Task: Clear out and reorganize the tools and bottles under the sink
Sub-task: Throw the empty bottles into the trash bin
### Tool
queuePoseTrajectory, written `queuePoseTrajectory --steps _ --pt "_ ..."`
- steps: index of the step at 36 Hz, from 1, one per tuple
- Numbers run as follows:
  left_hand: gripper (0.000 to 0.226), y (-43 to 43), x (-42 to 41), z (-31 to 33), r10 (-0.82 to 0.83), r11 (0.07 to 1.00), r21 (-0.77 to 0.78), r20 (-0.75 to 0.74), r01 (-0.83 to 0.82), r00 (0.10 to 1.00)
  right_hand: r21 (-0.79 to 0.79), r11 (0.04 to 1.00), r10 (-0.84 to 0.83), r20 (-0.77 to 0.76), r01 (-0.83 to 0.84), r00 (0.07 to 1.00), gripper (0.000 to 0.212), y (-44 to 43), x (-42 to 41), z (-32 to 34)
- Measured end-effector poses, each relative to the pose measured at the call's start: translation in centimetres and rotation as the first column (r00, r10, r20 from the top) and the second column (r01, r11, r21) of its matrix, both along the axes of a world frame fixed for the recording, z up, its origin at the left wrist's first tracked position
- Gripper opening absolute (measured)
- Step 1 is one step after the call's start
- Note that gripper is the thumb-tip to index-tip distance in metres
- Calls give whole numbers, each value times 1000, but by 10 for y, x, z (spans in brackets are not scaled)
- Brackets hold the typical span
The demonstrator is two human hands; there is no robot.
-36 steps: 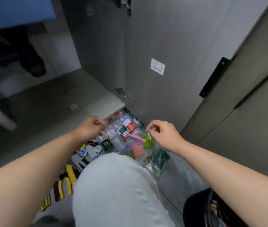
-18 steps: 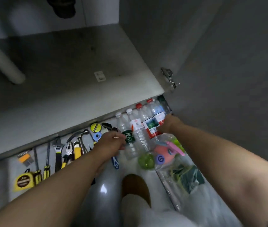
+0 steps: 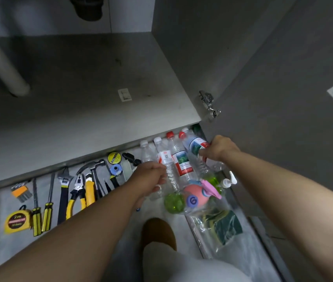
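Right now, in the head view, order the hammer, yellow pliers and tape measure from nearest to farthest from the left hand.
1. hammer, just left of the left hand.
2. yellow pliers, farther left.
3. tape measure, at the far left.

Grey pipe point(image 3: 4, 65); door hinge point(image 3: 209, 104)

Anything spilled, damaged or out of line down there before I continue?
No spill or damage shows. The tools lie in a neat row. Only the pink spray bottle, green bottle and pump bottle look odd: jumbled together beside the water bottles gripped by left hand and right hand.
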State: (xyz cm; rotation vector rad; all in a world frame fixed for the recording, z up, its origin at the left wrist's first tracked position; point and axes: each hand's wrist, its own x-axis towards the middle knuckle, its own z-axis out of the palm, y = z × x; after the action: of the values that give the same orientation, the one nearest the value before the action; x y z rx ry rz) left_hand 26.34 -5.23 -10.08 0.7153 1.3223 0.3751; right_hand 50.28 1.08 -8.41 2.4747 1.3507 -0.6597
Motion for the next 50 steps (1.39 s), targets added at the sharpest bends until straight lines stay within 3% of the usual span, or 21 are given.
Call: queuePoseTrajectory --steps 3,6,9,11,15,18,21,23,25,33,39,42,46,50 --pt "14 1 10 10 2 1000 -7 50 -2 999 -9 999 -50 -73 50 996 67 4 4 33" --pt "24 2 16 19 40 998 -45 151 -33 988 17 992 -118 -280 128 953 59 3 -5 64" --pt "44 3 17 26 109 991 -103 296 -81 949 -47 993 -118 -548 111 828 34 -10 -30 80" --pt "48 4 12 29 171 984 -118 358 -137 918 -104 994 -80 -672 13 736 30 -18 -50 79" --pt "51 6 -11 21 329 942 -33 277 -333 903 -194 979 -111 -782 -70 613 31 -23 -85 52" --pt "61 6 -37 8 439 892 113 3 -437 898 -182 983 -121 -753 -29 647 18 -17 -105 16" --pt "57 5 -62 -6 537 837 219 -150 -502 830 -128 989 -24 -614 -69 789 9 -14 -123 -29" --pt "55 6 -73 -14 567 819 223 -165 -529 807 -108 973 140 -430 -205 892 30 -12 -133 -57" --pt "55 8 -81 -19 593 801 204 -145 -562 792 -113 954 234 -300 -278 925 50 -13 -144 -78" --pt "53 15 -91 -26 646 763 103 -74 -638 760 -77 992 83 -180 -98 980 79 -16 -158 -124" --pt "49 20 -85 -20 599 800 116 -92 -589 795 -65 997 15 -275 -34 961 45 -10 -150 -113" --pt "50 21 -79 -6 537 842 122 -92 -525 839 -150 983 -161 -464 102 871 38 -5 -146 -84" --pt "55 24 -69 32 429 895 147 -32 -420 903 -294 895 -443 -688 336 576 31 -10 -135 -32" --pt "60 25 -59 84 291 918 275 24 -287 956 -246 903 -387 -819 351 424 24 -31 -109 32"
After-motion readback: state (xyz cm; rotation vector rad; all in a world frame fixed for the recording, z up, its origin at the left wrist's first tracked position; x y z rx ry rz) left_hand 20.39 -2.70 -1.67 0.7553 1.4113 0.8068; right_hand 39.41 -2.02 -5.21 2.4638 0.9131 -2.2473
